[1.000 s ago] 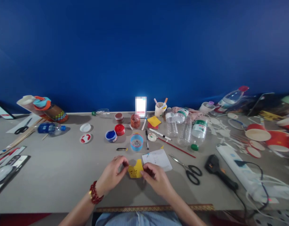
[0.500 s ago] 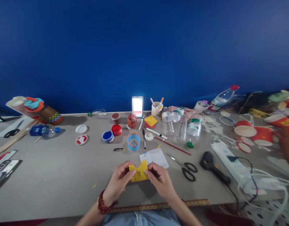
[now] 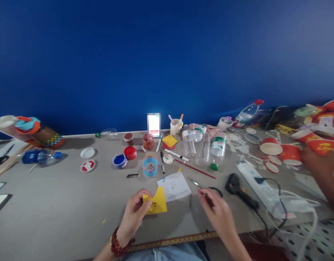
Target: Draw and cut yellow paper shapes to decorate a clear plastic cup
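Observation:
My left hand [image 3: 135, 212], with a red bead bracelet at its wrist, pinches the left side of a yellow piece of paper [image 3: 161, 203]. The paper has a cut-out top edge and a small face drawn in dark lines. My right hand [image 3: 218, 210] is off the paper, its fingers loosely bent and apart with nothing visible in them. It hovers over the near part of the scissors [image 3: 195, 182], hiding most of their black handles. Behind the yellow paper lies a white sheet [image 3: 178, 186] with faint drawings.
Beyond my hands stand a blue cup [image 3: 150, 167], a blue paint jar [image 3: 119, 160] and a red paint jar [image 3: 130, 152]. A hot glue gun [image 3: 240, 192] and a white power strip [image 3: 261, 192] lie to the right. Another person's hand [image 3: 319, 159] holds a red paper cup [image 3: 322, 145] there.
My right hand has let go of the yellow paper and moved right, over the scissors. My left hand keeps the paper. The view has turned slightly right.

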### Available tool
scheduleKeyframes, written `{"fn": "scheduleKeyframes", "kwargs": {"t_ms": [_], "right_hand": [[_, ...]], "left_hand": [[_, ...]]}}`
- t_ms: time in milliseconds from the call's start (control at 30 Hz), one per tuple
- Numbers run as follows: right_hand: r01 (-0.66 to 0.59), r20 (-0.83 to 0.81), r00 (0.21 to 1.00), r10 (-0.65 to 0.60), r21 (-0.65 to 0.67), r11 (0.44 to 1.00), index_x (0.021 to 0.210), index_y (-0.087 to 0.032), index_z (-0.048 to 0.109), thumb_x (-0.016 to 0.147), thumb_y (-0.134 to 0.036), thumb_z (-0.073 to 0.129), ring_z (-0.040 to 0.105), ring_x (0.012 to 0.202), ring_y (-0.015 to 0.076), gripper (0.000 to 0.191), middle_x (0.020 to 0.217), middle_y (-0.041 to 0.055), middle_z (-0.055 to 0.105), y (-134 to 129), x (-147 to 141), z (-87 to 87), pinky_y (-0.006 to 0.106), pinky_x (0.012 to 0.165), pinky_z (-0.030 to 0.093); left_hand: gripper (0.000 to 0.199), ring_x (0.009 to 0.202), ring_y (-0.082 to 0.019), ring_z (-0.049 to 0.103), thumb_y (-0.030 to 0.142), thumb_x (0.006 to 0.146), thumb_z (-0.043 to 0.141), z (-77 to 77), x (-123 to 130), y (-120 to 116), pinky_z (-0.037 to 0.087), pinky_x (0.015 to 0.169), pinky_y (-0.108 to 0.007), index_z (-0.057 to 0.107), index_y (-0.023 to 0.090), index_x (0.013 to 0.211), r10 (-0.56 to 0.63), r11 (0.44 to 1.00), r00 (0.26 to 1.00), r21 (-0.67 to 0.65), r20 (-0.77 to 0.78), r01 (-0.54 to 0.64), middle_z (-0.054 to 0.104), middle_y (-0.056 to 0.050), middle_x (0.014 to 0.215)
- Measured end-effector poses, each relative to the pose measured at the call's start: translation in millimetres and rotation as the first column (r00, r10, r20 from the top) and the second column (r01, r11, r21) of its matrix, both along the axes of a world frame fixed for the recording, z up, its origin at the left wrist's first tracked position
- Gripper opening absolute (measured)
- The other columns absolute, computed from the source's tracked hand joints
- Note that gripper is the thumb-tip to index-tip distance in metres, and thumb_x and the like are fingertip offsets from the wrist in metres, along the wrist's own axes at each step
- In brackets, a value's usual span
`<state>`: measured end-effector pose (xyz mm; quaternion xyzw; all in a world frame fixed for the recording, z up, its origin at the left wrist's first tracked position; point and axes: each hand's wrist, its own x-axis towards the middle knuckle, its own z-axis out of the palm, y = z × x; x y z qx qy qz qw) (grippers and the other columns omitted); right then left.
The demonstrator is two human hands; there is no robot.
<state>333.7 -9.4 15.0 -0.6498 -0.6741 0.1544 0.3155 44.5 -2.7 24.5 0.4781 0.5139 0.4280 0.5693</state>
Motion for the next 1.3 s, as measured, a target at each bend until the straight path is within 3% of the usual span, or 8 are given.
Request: {"fn": "scheduleKeyframes", "kwargs": {"t_ms": [267,500,667,800,933,1100,1200,1300], "right_hand": [[0.139,0.391,0.916,-0.086,-0.110,0.984,0.105,-0.022,0.056,0.084,-0.032,0.042,0.068,0.087,0.0256,0.027,0.112,0.0110,0.063,-17.0,61.0,-12.2,0.036,0.073,0.053],[0.168,0.380,0.922,-0.082,-0.200,0.965,0.086,-0.023,0.060,0.073,-0.032,0.050,0.068,0.072,0.0261,0.019,0.083,0.0079,0.069,-20.8,76.4,-13.6,0.036,0.069,0.052],[0.138,0.111,0.988,-0.107,-0.333,0.933,0.077,-0.024,0.066,0.066,-0.036,0.058,0.068,0.069,0.0262,0.018,0.073,0.0052,0.071,-20.1,88.9,-3.5,0.034,0.066,0.053],[-0.082,-0.349,0.933,-0.084,-0.436,0.896,0.082,-0.021,0.066,0.068,-0.040,0.063,0.063,0.060,0.0208,0.023,0.072,0.0044,0.069,-22.9,58.8,11.2,0.027,0.052,0.050],[-0.398,-0.776,0.619,-0.121,-0.443,0.803,0.089,-0.021,0.056,0.077,-0.049,0.066,0.047,0.045,0.0079,0.032,0.083,0.0025,0.065,-29.7,-6.3,12.8,0.019,0.039,0.039],[-0.614,-0.942,0.326,-0.085,-0.279,0.738,0.098,-0.022,0.053,0.072,-0.060,0.072,0.043,0.043,0.0056,0.050,0.080,0.0006,0.059,-29.3,-64.6,-3.9,0.020,0.042,0.042],[-0.554,-0.947,0.310,-0.082,-0.250,0.794,0.102,-0.023,0.054,0.064,-0.058,0.079,0.044,0.051,0.0082,0.058,0.083,0.0019,0.057,-27.0,-74.3,-8.6,0.021,0.045,0.042],[-0.488,-0.912,0.410,-0.009,-0.228,0.842,0.092,-0.020,0.057,0.065,-0.057,0.079,0.049,0.065,0.0138,0.051,0.079,0.0025,0.055,-25.7,-77.4,-6.4,0.021,0.053,0.041]], "left_hand": [[0.028,0.062,-0.012,0.044,0.045,0.077,0.066,5.4,1.2,3.8,0.036,0.055,-0.019,0.059,0.018,0.074,0.028,1.000,0.999,0.002,0.041,-0.028,0.051,0.001,0.069],[0.030,0.062,-0.013,0.045,0.047,0.075,0.065,15.8,6.8,9.7,0.039,0.056,-0.021,0.058,0.018,0.071,0.055,0.998,0.998,0.030,0.017,-0.056,0.051,0.001,0.068],[0.025,0.062,-0.012,0.045,0.040,0.078,0.064,19.0,8.8,12.4,0.039,0.056,-0.021,0.058,0.017,0.071,0.079,0.994,0.991,0.063,0.111,-0.086,0.051,0.001,0.067],[0.021,0.066,-0.013,0.049,0.037,0.080,0.064,14.9,12.2,14.7,0.042,0.060,-0.021,0.061,0.017,0.075,0.105,0.989,0.983,0.085,0.148,-0.118,0.057,0.000,0.073],[0.021,0.070,-0.014,0.054,0.037,0.079,0.066,13.7,19.2,17.8,0.045,0.064,-0.022,0.062,0.017,0.077,0.152,0.982,0.970,0.079,0.188,-0.169,0.063,-0.002,0.081],[0.024,0.076,-0.016,0.059,0.041,0.077,0.069,18.5,24.4,19.1,0.048,0.068,-0.023,0.062,0.018,0.082,0.259,0.956,0.939,0.082,0.225,-0.283,0.066,-0.004,0.088],[0.023,0.078,-0.016,0.060,0.039,0.078,0.069,22.2,25.7,18.8,0.049,0.071,-0.024,0.062,0.019,0.084,0.306,0.938,0.907,0.070,0.290,-0.339,0.066,-0.004,0.089],[0.018,0.071,-0.014,0.059,0.034,0.080,0.069,25.5,28.3,19.5,0.048,0.066,-0.022,0.061,0.019,0.085,0.323,0.931,0.867,0.039,0.379,-0.364,0.064,0.000,0.078]]}}
